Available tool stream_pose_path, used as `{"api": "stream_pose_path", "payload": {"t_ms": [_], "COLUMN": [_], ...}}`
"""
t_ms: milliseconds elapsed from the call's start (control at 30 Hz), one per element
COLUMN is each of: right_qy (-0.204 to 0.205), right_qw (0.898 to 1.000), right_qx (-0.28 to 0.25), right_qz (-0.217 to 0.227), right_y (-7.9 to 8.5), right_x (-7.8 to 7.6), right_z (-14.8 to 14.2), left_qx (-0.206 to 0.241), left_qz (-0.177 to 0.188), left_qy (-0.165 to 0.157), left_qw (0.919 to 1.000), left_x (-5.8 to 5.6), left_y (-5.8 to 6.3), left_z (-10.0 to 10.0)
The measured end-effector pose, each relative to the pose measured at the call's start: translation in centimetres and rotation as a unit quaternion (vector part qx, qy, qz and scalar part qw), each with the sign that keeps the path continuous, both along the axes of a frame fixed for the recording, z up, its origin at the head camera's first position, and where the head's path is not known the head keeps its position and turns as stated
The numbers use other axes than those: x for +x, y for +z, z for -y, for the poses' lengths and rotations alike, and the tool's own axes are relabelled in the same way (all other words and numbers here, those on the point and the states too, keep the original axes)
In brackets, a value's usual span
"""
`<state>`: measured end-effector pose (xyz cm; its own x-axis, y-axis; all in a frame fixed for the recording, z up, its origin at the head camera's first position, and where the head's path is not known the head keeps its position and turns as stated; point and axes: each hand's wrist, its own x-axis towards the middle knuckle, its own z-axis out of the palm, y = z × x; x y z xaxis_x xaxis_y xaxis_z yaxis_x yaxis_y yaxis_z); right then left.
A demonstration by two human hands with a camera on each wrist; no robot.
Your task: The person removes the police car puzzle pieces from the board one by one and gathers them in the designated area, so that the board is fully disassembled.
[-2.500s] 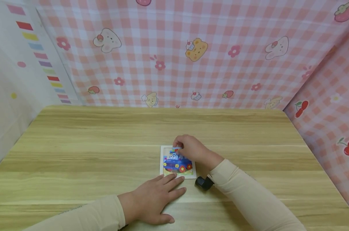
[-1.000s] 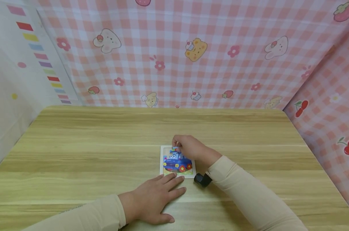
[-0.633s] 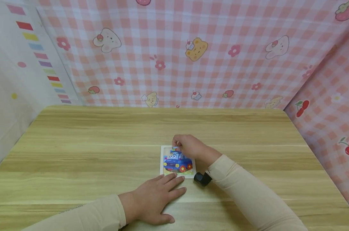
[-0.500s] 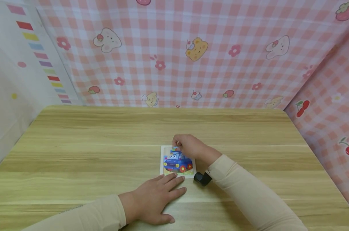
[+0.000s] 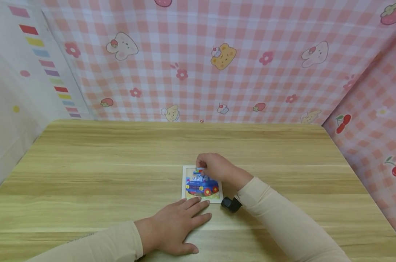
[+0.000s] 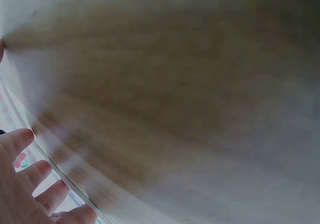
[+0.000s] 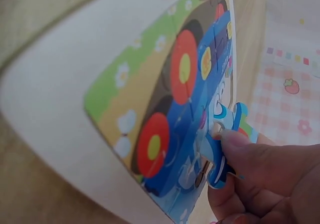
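Right hand (image 5: 217,168), mine: thumb and fingers curled in, pinching one blue jigsaw piece (image 7: 215,149) by its side. Piece is tilted, standing proud of the car picture (image 5: 198,189) at the far part of the white puzzle tray (image 5: 183,185); edge grip probably so its knobs stay free. Can't tell if its underside touches the board. Left hand (image 5: 176,225): fingers straight, spread, holding nothing, a couple of tips on the tray's near border, likely to stop it sliding. Tray lies flat on the wooden table (image 5: 103,171), between my hands, presumably for easy reach.
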<state>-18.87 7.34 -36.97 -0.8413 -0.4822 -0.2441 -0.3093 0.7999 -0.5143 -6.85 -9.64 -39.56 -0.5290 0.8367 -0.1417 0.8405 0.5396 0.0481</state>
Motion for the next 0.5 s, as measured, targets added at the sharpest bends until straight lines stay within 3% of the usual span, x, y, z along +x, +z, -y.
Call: {"api": "stream_pose_path", "payload": {"t_ms": [500], "right_qy": [0.007], "right_qw": [1.0], "right_qx": [-0.021], "right_qz": [0.012], "right_y": [0.29], "right_x": [-0.02], "right_z": [-0.25], "left_qx": [0.012], "left_qz": [-0.005], "left_qy": [-0.008], "left_qw": [0.9999], "left_x": [-0.08], "left_y": [-0.21], "left_z": [0.11]}}
